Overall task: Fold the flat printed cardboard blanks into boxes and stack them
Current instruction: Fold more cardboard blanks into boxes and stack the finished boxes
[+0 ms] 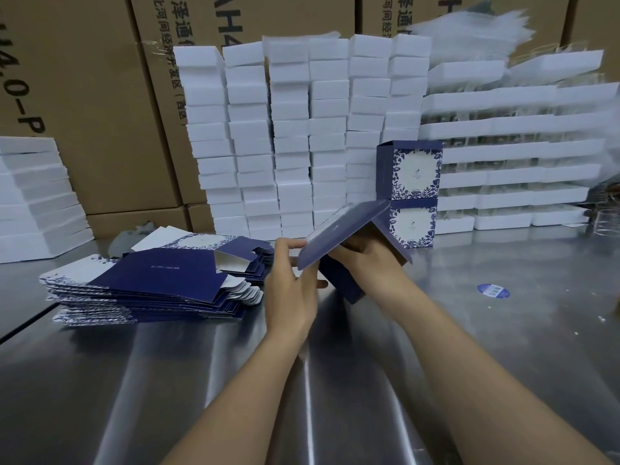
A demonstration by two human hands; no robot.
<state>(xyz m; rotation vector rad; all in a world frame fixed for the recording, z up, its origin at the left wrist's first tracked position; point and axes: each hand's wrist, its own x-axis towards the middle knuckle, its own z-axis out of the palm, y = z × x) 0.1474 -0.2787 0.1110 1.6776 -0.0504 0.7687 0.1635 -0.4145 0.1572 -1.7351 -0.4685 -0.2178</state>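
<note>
Your brushed steel bench (335,380) runs back to a wall of brown corrugated cartons (100,95). They are printed in black with Chinese characters and the cut-off codes "AH4" and "4.0-P", all running sideways. In front of the cartons stand six columns of white foam blocks (292,129), smooth and rectangular. More white foam trays (503,156) are layered to the right, and what sits between the layers is too blurred to name.

Two finished navy cardboard boxes (416,196) with a white floral border sit one on the other against the foam. The small print on their white panels is too fine to read. On your left lies a fanned pile of flat navy-and-white printed blanks (151,280), too many to count, and the top one carries a thin unreadable line of text. One round blue sticker (493,291) lies on the bench to the right.

The half-folded navy blank (342,236) is in the air over the bench, just in front of the two boxes. Your left hand (292,283) has its grip pinched on the near edge of the raised panel. Your right hand (369,260) has its grip clamped on the blank from beneath, with its fingers partly hidden.
</note>
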